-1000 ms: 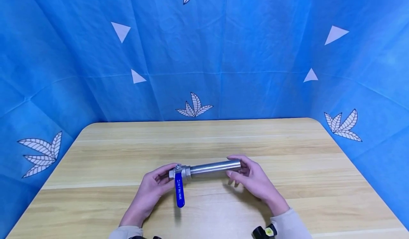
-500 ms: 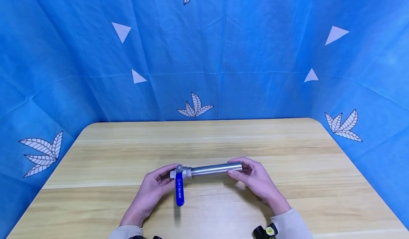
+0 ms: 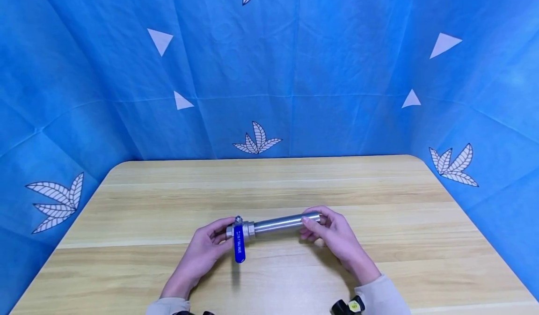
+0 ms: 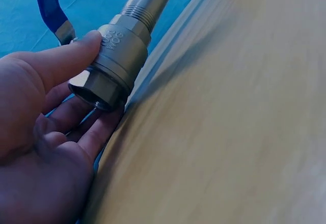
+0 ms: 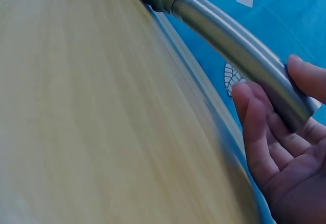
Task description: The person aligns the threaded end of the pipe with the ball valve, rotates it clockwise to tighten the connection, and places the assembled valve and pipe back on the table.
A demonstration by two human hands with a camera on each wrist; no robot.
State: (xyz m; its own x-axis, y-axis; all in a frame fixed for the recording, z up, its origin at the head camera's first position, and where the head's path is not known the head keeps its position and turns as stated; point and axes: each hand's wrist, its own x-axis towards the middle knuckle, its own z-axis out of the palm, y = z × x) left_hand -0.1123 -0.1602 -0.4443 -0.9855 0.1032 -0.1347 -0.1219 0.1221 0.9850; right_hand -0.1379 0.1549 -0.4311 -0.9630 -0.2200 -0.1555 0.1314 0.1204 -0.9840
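A steel ball valve [image 3: 248,230] with a blue lever handle [image 3: 239,245] is joined to a straight metal pipe [image 3: 281,223]. My left hand [image 3: 205,249] grips the valve body, thumb on its near side and fingers behind and below, as the left wrist view shows. Threads [image 4: 136,14] show where the pipe meets the valve. At the pipe's free end, my right hand [image 3: 332,230] holds it between thumb and fingers. Valve and pipe are held above the table, slightly higher at the right, and the lever points toward me.
The wooden table [image 3: 269,184] lies under both hands, with shadows of the valve and hands on it. A blue cloth [image 3: 337,71] printed with white leaves and triangles hangs behind and at the sides.
My right thumb has moved up onto the pipe's upper side and the right fingers have shifted round it. Valve and pipe have moved slightly right, and the lever looks shorter.
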